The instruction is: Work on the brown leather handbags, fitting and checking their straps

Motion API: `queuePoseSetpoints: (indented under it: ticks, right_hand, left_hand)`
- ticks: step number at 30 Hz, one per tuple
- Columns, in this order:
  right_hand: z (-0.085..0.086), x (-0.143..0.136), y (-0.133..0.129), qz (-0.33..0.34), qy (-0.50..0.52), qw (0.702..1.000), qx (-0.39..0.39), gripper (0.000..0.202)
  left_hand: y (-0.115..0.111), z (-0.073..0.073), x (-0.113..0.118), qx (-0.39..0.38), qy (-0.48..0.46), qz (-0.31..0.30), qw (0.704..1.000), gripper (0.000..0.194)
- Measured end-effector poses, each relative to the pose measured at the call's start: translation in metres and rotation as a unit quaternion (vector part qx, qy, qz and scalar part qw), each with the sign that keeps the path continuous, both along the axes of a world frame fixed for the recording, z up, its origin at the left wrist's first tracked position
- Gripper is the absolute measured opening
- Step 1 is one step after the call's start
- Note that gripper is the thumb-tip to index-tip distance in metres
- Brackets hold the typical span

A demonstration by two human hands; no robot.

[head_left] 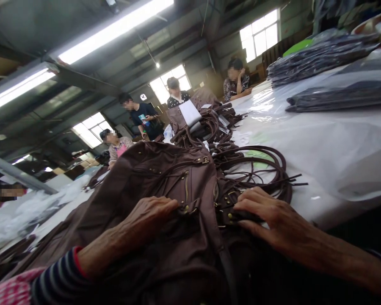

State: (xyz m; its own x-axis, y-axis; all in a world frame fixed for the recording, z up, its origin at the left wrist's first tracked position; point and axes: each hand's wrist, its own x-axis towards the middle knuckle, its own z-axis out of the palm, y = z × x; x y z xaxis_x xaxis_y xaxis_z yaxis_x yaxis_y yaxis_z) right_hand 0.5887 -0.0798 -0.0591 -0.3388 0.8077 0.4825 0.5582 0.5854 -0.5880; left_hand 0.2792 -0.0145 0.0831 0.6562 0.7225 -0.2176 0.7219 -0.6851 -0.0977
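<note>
A large dark brown bag (114, 203) with brass zips, buckles and rivets lies across the near edge of the table. My left hand (154, 212) is closed, its fingers pinching the bag beside a small brass fitting below a vertical zip. To the right, my right hand (266, 212) has its thumb and bent fingers round a dark strap or flap edge of the bag near brass rings. Brown looped handles (281, 169) curve over the table just beyond my right hand. The lower part of the bag is in deep shadow.
More brown bags (206, 118) are heaped beyond. Plastic-wrapped dark packs (317, 55) are stacked at the right on the sheet-covered table (330, 156). Clear plastic bags (41, 207) lie at the left. Several people sit or stand around the table's far side.
</note>
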Motion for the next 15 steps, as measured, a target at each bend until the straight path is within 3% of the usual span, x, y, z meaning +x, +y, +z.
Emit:
queuePoseSetpoints:
  ticks: [6, 8, 10, 15]
  right_hand:
    - [0.021, -0.026, 0.01, -0.001, 0.079, 0.995, -0.057, 0.026]
    - [0.027, -0.036, 0.012, 0.003, 0.11, 0.99, -0.088, 0.017]
    - [0.028, -0.044, 0.013, 0.006, 0.137, 0.982, -0.127, 0.006]
    - [0.021, -0.043, 0.019, 0.042, 0.16, 0.969, -0.185, 0.022]
  left_hand:
    - [0.001, -0.016, -0.003, -0.014, 0.001, -0.015, 1.0, 0.018]
    - [0.001, -0.018, -0.005, 0.0, -0.007, -0.029, 1.0, 0.016]
    - [-0.002, -0.02, -0.008, 0.003, -0.023, -0.051, 0.998, 0.014]
    - [-0.012, -0.017, -0.013, 0.056, -0.041, -0.063, 0.996, 0.011]
